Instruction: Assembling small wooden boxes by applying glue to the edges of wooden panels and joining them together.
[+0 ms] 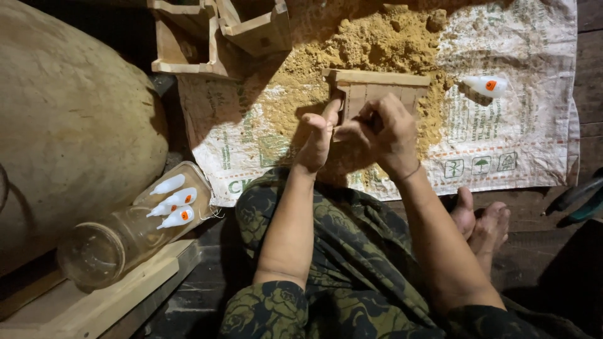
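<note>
A small wooden box frame [377,88] of pale slats lies on a printed woven sack [502,138], partly set in a heap of yellow sawdust [364,44]. My left hand [317,135] touches the frame's left edge, thumb raised against the wood. My right hand [380,135] is curled over the frame's lower slats, fingers pressed onto them; whether it pinches something small is hidden. A small white glue bottle with an orange mark [487,85] lies on the sack to the right of the frame.
A clear plastic jar [125,232] lies on its side on a wooden board [107,295] at the left, holding three white glue bottles. More wooden box frames [213,31] stand at the top. A large tan rounded sack [69,113] fills the left. My bare feet [480,220] rest at the right.
</note>
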